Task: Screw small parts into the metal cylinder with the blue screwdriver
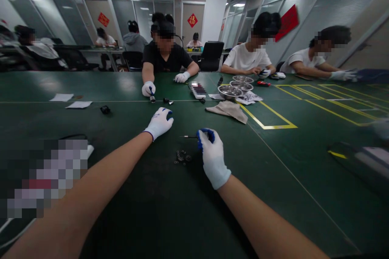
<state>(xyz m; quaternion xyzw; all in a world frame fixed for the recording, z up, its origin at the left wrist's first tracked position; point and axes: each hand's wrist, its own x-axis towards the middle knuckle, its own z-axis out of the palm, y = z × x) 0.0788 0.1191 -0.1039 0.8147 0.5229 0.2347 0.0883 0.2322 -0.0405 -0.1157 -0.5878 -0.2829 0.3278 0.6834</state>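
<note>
The right hand (213, 156) clamps what may be a thin screwdriver (186, 136), pointing left; small metal rings (188, 158) lie loose, unassembled, on the green table (146, 210) just nearer. The left hand (159, 124) curls farther left, its grip unclear.

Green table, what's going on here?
The camera wearer's gloved right hand holds a slim, pointed tool, near a scatter of small rings and other little parts on the green table. The gloved left hand is to the left with nothing visible in it. Across the table, a person in a black shirt holds a small object too unclear to name. Steel bowls and a beige cloth sit farther back, to the right.
</note>
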